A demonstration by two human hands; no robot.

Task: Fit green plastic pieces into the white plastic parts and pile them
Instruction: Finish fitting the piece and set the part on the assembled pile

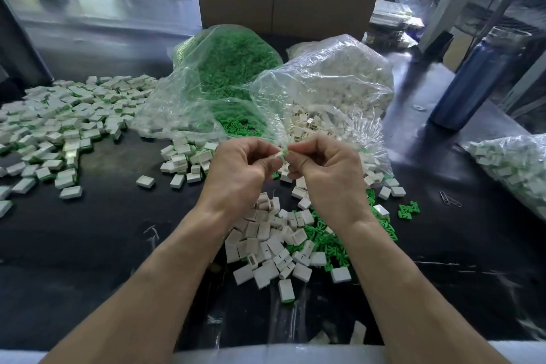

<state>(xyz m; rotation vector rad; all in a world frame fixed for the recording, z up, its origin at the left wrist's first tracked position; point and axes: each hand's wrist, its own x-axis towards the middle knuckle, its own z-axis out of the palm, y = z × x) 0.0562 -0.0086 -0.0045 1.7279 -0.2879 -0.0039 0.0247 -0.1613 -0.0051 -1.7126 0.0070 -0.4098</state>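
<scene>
Green piece [284, 153] and white part [277, 156] meet between the two hands, raised above the dark table [118, 230], in front of the open bags. There is only the head view. The left hand [239, 168] has its fingers curled and pinches the white part at its tips; the right hand [325, 167] is likewise curled, pinching the green piece and pointing it toward the white one. Both wrists are bent inward, forearms reaching up from the bottom of the frame, knuckles facing the camera.

Both items look small, light and rigid, likely hard moulded plastic with smooth faces, so a fingertip pinch on the side walls should serve best, leaving the opening free. They could slip or spring away if squeezed off-centre.

Loose white and green stock [283, 245] lies below the wrists. A wide heap of finished parts [59, 127] spreads at the left. Behind stand a bag of green pieces [230, 65] and a bag of white parts [339, 80].
</scene>
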